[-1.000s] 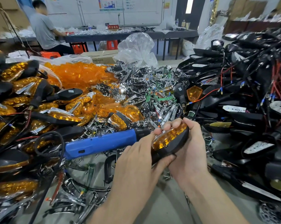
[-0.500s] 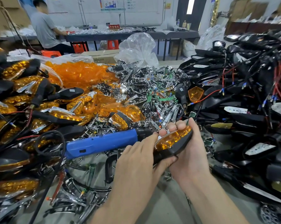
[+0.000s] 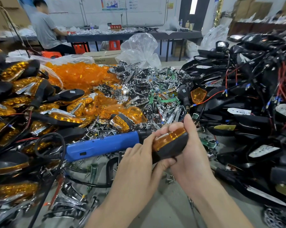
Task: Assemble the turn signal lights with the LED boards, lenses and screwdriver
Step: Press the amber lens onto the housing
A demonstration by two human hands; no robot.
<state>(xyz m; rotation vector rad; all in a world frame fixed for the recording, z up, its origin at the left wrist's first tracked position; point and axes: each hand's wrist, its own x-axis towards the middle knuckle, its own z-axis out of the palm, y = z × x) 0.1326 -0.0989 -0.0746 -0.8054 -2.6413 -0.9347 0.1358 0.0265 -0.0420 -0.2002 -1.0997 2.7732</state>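
The left hand (image 3: 139, 165) pinches the near end of the turn signal light (image 3: 172, 145), thumb under the black housing (image 3: 175, 149) and fingertips on the amber lens (image 3: 167, 139). The right hand (image 3: 190, 155) cradles it, fingers curled over the lens's far edge. This looks like seating the lens: squeeze evenly round the rim until it sits flush, then take a loose screw (image 3: 170, 178) from the bench (image 3: 168, 209) and the blue electric screwdriver (image 3: 102, 145) lying just behind. Fingers and blur hide the seam, any screw hole, and whether an LED board is inside. Green strips in the chrome reflector heap (image 3: 147, 89) beyond may be boards, but they are too tangled to tell.
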